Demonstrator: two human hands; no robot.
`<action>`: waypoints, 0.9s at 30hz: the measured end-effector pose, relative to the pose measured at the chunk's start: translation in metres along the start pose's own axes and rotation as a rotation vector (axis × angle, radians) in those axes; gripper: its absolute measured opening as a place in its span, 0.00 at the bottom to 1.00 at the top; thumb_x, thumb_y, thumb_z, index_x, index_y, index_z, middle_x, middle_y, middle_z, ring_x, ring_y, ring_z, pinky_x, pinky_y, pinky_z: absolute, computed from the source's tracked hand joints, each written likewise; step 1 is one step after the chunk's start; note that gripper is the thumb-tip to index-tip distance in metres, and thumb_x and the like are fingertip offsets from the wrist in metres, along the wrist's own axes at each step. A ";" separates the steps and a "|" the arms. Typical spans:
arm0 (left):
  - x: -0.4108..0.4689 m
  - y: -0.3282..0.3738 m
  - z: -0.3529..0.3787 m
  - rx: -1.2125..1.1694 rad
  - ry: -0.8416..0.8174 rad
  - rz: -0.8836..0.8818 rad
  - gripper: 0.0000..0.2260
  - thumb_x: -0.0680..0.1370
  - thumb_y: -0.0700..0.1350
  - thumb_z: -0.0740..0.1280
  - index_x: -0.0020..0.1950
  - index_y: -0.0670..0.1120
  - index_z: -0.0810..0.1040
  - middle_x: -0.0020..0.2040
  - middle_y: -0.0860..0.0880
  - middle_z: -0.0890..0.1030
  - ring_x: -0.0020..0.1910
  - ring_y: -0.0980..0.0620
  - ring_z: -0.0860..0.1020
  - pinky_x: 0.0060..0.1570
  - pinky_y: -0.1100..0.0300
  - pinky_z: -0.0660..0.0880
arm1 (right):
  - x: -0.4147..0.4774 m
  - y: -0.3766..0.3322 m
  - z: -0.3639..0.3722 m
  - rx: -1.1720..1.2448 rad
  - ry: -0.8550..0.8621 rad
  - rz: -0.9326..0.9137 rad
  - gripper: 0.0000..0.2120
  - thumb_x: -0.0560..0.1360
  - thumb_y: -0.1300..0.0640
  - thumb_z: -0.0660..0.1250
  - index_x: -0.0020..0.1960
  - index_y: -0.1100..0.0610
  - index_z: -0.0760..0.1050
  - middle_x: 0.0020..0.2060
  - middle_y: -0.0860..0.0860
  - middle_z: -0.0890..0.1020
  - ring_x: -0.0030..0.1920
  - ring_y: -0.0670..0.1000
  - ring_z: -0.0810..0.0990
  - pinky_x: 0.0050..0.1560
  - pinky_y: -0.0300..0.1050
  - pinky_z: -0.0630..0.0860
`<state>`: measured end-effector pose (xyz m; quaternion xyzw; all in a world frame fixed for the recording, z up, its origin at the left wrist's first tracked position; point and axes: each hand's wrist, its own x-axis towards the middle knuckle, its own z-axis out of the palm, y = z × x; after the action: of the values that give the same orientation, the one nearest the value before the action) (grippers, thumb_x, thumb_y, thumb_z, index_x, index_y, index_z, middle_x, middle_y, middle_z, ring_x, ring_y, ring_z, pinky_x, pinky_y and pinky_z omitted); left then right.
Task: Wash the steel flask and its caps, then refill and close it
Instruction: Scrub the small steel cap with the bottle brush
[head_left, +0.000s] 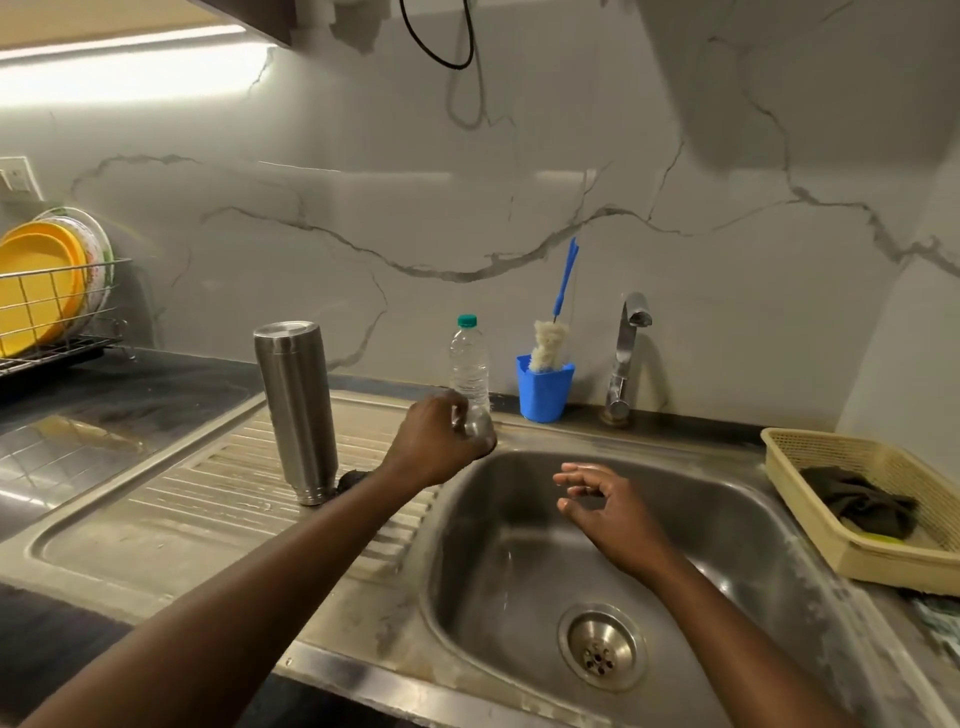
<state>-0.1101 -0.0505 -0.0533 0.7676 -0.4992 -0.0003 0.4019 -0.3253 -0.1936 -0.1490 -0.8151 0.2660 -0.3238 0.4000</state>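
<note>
Our bare left forearm (270, 561) ran from the lower left corner up and to the right, nearly straight, with the wrist level. Our left hand (441, 436) showed its back to us, its fingers curled round the lower part of a plastic water bottle (470, 364) and gripping it near the base. Our bare right forearm (727, 613) came in from the lower right, angled up and to the left. Our right hand (602, 504) hung in the air, holding nothing, fingers loosely spread and pointing left, thumb and forefinger bent towards each other without meeting.
</note>
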 end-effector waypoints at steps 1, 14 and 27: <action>-0.006 0.009 0.006 -0.123 -0.009 -0.021 0.18 0.74 0.51 0.79 0.60 0.49 0.78 0.51 0.54 0.80 0.48 0.55 0.80 0.48 0.59 0.80 | -0.001 0.000 -0.001 0.003 0.006 0.006 0.15 0.77 0.58 0.75 0.61 0.43 0.82 0.65 0.38 0.78 0.59 0.41 0.80 0.61 0.45 0.80; -0.039 0.023 0.077 -0.916 -0.133 -0.264 0.26 0.66 0.54 0.85 0.60 0.47 0.84 0.51 0.46 0.88 0.53 0.45 0.87 0.61 0.39 0.82 | 0.002 0.003 -0.013 -0.002 0.192 0.084 0.12 0.77 0.57 0.72 0.60 0.48 0.84 0.53 0.42 0.86 0.53 0.38 0.83 0.57 0.39 0.79; -0.026 0.010 0.089 -1.223 -0.050 -0.368 0.16 0.72 0.42 0.80 0.59 0.42 0.85 0.52 0.40 0.88 0.58 0.35 0.85 0.65 0.34 0.78 | 0.049 -0.116 -0.023 -0.333 0.401 -0.124 0.24 0.78 0.49 0.72 0.71 0.55 0.74 0.46 0.48 0.83 0.44 0.44 0.82 0.48 0.40 0.79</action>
<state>-0.1661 -0.0873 -0.1174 0.4727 -0.2780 -0.3719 0.7489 -0.2898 -0.1763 -0.0273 -0.8040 0.3390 -0.4546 0.1792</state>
